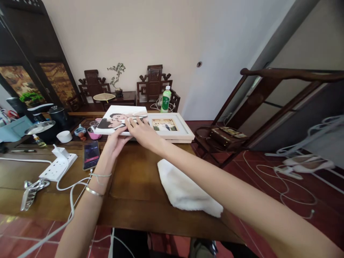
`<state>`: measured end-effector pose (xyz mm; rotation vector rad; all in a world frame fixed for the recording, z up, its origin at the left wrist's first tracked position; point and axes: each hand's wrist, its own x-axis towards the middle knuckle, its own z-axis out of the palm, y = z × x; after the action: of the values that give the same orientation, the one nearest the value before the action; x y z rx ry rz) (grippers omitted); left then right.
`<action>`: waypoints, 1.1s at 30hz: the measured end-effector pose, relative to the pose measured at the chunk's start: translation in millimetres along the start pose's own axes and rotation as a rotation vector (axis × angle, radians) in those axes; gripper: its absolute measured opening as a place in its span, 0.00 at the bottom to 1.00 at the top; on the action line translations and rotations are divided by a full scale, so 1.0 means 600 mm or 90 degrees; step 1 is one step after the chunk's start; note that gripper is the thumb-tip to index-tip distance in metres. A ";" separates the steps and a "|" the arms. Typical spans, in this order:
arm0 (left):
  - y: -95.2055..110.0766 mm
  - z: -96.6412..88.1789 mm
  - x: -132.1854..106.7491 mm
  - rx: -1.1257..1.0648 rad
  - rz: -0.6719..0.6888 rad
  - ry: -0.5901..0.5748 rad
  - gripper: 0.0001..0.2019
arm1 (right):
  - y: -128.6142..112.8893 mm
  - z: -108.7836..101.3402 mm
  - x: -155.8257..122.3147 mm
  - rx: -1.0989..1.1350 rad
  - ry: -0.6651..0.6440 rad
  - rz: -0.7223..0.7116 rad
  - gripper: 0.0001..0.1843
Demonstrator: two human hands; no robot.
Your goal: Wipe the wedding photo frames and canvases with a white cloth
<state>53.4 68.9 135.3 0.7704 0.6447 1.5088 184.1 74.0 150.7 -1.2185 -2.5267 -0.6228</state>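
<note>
A white photo canvas (118,116) with a portrait printed on it lies at the far side of the wooden table (134,186), overlapping a white picture frame (177,130) to its right. My left hand (114,141) reaches under the canvas's near edge and holds it from below. My right hand (142,132) rests on top of the same edge, fingers pressed flat on the print. Both arms stretch forward over the table. A folded white cloth (185,190) lies on the table beneath my right forearm.
A phone (90,154) on a cable, a white power strip (57,166), a metal clip (30,191) and small bowls (64,136) sit on the left. A green bottle (166,99) stands behind the frame. A dark wooden chair (258,118) is to the right; cables lie on the red floor.
</note>
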 end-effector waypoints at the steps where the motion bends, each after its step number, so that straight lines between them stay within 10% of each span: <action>1: 0.002 -0.009 0.000 0.009 0.003 -0.020 0.13 | 0.003 0.002 0.002 0.003 0.002 0.001 0.33; 5: -0.010 -0.055 -0.009 0.117 -0.182 -0.008 0.14 | 0.025 0.016 0.007 -0.004 0.015 -0.012 0.31; 8: -0.045 -0.079 -0.004 0.108 -0.296 0.208 0.09 | 0.039 0.029 0.008 -0.016 0.035 -0.027 0.29; 22: -0.149 -0.091 0.110 0.121 -0.093 0.485 0.08 | 0.032 0.028 -0.004 -0.003 0.029 -0.062 0.34; 33: -0.105 -0.091 -0.021 0.091 -0.091 0.421 0.12 | 0.035 0.013 -0.003 -0.006 0.053 -0.078 0.30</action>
<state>49.8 64.2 51.0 0.3030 1.2826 1.5924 201.2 88.1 148.3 -1.0250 -2.5443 -0.6998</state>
